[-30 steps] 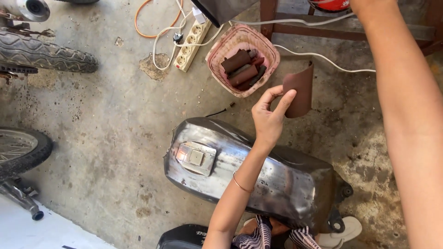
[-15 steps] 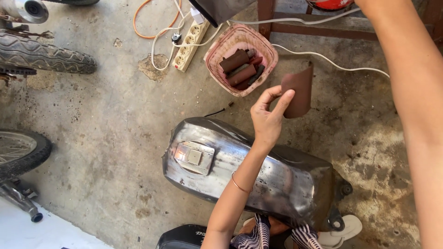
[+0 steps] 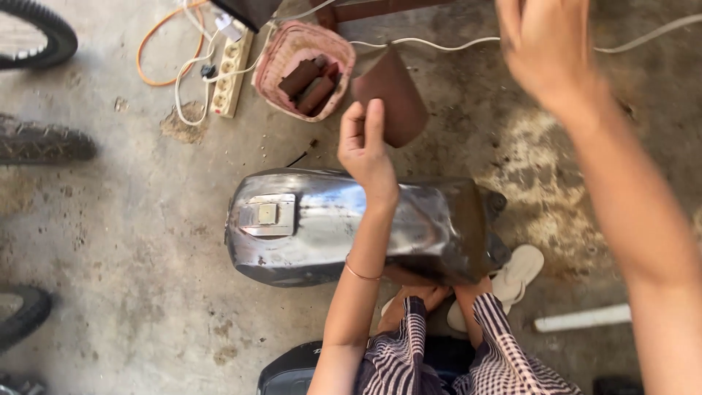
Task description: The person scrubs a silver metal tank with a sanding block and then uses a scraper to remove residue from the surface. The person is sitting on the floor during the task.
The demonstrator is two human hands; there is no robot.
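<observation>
Here we note the left hand [image 3: 365,146] pinching a brown sandpaper sheet [image 3: 391,95], thin and floppy, at its seven o'clock edge above the metal tank [image 3: 307,219]; right hand [image 3: 548,51] blurred, seemingly empty.

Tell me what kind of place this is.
Probably a small motorcycle repair spot or home workshop. A bare-metal motorcycle fuel tank sits on a stained concrete floor, black knobby tyres lie at the left edge, and the left hand holds a brown sandpaper sheet.
</observation>
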